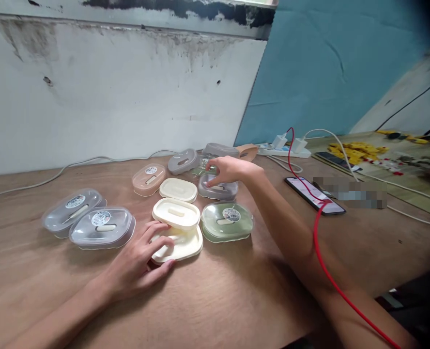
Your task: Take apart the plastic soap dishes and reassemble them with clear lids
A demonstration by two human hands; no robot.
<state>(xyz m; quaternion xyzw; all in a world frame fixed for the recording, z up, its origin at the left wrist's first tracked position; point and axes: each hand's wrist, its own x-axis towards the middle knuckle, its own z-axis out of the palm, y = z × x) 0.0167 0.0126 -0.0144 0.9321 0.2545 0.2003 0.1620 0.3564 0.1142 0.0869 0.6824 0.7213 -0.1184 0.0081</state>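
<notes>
At a plywood table [237, 300], my left hand [142, 261] lies spread against the near left edge of the cream box [186, 248]. The fingers rest on its rim and the thumb lies along its front, closing round nothing. A cream lid [176, 213] sits askew on that box, shifted towards its far side. Lid and box both have their long axis running left to right across my view. The cream box lies just ahead and to the right of my left hand, touching it, so this hand is much the nearer of the two.

My right hand [229, 169] reaches beyond the cream box, to its far right. The fingers are bent downward over a grey box [218, 191], with the fingertips at its top. Whether they grip it or only touch it I cannot tell.

Just right of the cream box, almost touching it, stands a green box [226, 222] with a round sticker on its clear lid. Directly behind the cream box lies a flat cream cover [177, 189], and behind and a little left of that a pink box [148, 179]. Left of the cream box, slightly apart from it, two smoky clear boxes [102, 227] sit side by side. Well to the right of the cream box lies a phone [314, 195], and a red cable [324, 261] runs from it past my right forearm.
</notes>
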